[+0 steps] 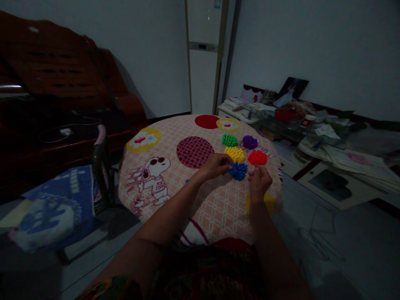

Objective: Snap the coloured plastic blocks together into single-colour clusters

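Clusters of small knobbly plastic pieces lie on the right half of the round table: blue (239, 171), yellow (235, 154), red (258, 158), green (229, 140) and purple (250, 142). My left hand (218, 165) reaches in from the left, its fingers pinched on a small blue piece at the edge of the blue cluster. Just right of that cluster and below the red one, my right hand (260, 181) is closed, fingertips together; what they hold, if anything, is too small to tell. A bit of blue (187, 181) shows beside my left forearm.
A patterned cloth (218, 208) covers the table. To the left stand a chair (101, 166) with a blue cloth bag (59, 204) by it and a wooden sofa (62, 75). At right is a cluttered low cabinet (290, 162). A tall white unit (203, 75) stands behind.
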Available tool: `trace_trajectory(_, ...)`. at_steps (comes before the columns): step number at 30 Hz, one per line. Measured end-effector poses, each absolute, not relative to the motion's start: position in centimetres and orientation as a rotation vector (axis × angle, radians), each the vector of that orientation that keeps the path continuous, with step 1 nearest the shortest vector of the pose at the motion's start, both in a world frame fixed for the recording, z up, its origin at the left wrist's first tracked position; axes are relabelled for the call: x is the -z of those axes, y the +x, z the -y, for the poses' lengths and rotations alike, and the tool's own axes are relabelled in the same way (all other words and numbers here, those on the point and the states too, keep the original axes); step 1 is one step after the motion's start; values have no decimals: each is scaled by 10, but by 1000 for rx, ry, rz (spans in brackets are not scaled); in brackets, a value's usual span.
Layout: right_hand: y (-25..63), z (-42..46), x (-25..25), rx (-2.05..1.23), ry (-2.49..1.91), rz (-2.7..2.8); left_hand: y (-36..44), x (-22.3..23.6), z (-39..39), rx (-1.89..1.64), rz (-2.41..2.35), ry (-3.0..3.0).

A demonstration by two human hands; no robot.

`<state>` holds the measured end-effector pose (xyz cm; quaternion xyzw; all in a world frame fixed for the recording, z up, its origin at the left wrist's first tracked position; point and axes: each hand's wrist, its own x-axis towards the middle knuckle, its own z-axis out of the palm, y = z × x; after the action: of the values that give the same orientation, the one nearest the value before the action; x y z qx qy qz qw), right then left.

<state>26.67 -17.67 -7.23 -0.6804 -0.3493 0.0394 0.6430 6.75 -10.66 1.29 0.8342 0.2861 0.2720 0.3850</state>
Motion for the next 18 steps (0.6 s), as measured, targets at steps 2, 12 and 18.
trace_trajectory(2, 268, 177, 72, -76, -1548, 799, 89, -17, 115, -754, -737, 2215)
trace_trajectory(12, 276, 177, 73, -15, -1593, 785, 161, -2, 126, -667, -857, 2588)
trace_trajectory(18, 277, 177, 74, 19, -1595, 811, 167, 5, 134, -571, -976, 2651)
